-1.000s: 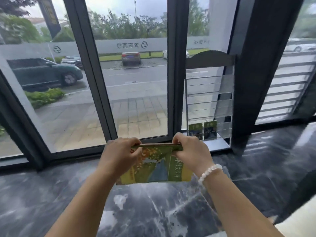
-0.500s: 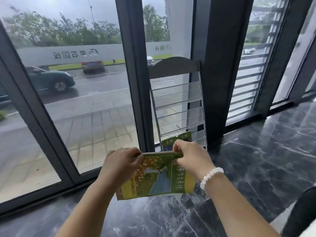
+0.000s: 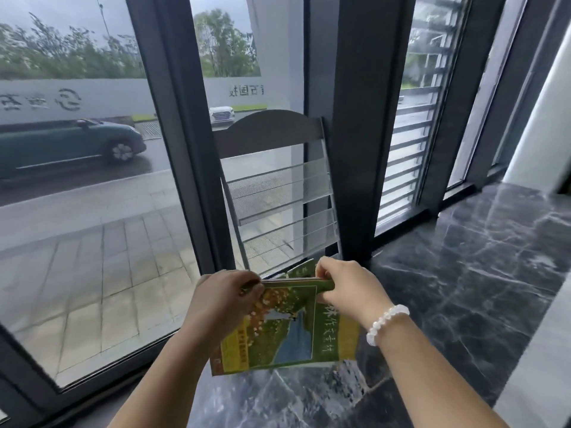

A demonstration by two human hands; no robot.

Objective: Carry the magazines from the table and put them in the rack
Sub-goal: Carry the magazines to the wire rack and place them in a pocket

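A small stack of green and yellow magazines point(image 3: 287, 329) hangs in front of me, held by its top edge. My left hand point(image 3: 224, 299) pinches the top left corner and my right hand point(image 3: 346, 287), with a white bead bracelet on the wrist, pinches the top right. Directly behind stands the rack point(image 3: 278, 193), a dark frame with clear slanted tiers, leaning against the window. A green magazine point(image 3: 304, 268) in its lowest tier peeks out above the stack; most of it is hidden by my hands.
Tall glass panes with dark frames point(image 3: 176, 149) run along the left and behind the rack. A thick dark pillar point(image 3: 355, 134) stands right of the rack. The floor point(image 3: 463, 273) is black veined marble. A pale surface point(image 3: 537, 350) edges in at the lower right.
The view has swung right and come closer: the rack has grown larger and now stands just beyond the stack. Both hands keep the same grip on the magazines.
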